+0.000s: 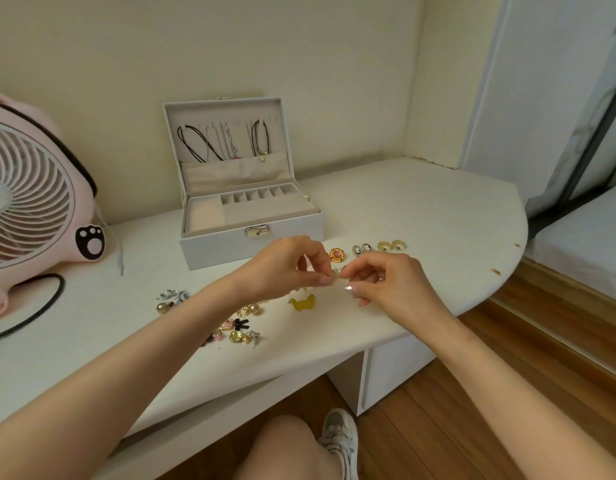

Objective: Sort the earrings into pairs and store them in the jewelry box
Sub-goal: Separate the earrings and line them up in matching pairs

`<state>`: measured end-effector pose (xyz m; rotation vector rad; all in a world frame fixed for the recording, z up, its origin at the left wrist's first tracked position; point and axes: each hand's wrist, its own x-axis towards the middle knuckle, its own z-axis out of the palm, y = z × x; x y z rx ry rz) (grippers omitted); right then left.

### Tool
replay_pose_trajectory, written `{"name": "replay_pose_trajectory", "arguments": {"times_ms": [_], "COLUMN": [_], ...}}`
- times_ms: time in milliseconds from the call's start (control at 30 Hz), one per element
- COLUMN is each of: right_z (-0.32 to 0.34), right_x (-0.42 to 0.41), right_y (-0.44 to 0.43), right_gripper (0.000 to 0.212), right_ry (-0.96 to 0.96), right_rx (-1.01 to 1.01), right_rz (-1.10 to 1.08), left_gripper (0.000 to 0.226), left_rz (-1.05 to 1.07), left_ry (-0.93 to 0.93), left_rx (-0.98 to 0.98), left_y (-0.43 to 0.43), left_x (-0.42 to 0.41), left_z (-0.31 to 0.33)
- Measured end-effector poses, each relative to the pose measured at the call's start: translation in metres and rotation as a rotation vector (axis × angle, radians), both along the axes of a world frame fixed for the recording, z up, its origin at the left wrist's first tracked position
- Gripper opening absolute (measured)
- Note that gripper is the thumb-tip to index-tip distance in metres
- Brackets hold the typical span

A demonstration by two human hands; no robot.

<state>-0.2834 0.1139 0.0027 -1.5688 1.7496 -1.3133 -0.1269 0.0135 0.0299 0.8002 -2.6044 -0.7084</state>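
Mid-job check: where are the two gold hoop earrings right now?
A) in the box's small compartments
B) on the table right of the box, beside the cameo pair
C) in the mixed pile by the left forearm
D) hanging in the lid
B: the gold hoop earrings lie on the table just right of the jewelry box, next to the cameo pair.
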Motion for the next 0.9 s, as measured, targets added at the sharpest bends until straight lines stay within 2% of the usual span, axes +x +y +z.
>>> {"name": "replay_pose_trajectory", "arguments": {"times_ms": [133, 333, 533, 900], "right_z": [-0.002, -0.007, -0.004, -0.006], "right_x": [-0.004, -0.010, -0.014, -0.013], "right_y": [-0.002, -0.006, -0.006, -0.025], "right_gripper": [0.022, 0.015, 0.017, 0.013], "right_ry": [0.009, 0.152, 0.100, 0.216], "right_rx": [0.007, 0.063, 0.128, 0.206], "right_rz": [-0.004, -0.021, 0.027, 0.045], "left_gripper": [0.007, 0.003, 0.004, 0.005], "left_rz": [-0.013, -0.039, -0.097, -0.001], "left_ry": [-0.021, -0.055, -0.104, -0.242], "left_rx": [0.009, -0.004, 0.057, -0.233], "left_y": [0.001, -0.001, 0.001, -0.004], "left_x": [-0.003, -0.008, -0.011, -0.020], "left_z": [-0.002, -0.006, -0.010, -0.023]}}
